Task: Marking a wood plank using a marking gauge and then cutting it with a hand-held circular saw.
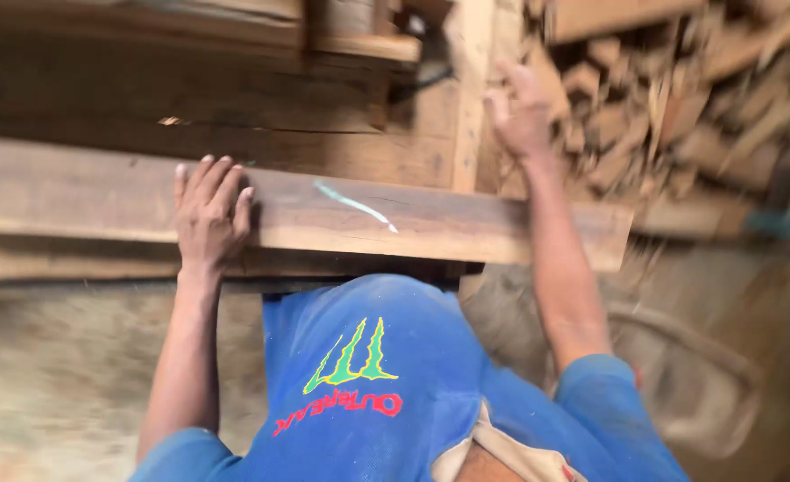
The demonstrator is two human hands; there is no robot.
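Left hand (pixel 209 212) lies flat on a long wooden plank (pixel 430 223), fingers spread and curled over its near edge, pressing rather than clamped shut. The plank lies crosswise on the worktop (pixel 234 116), its right end hanging past it. Right hand (pixel 521 112) is off the plank, fingers open, reaching toward the heap of wood offcuts (pixel 680 98) far right. Judging by this, the plank is placed and steadied; no cut or tool visible. Picture is blurred.
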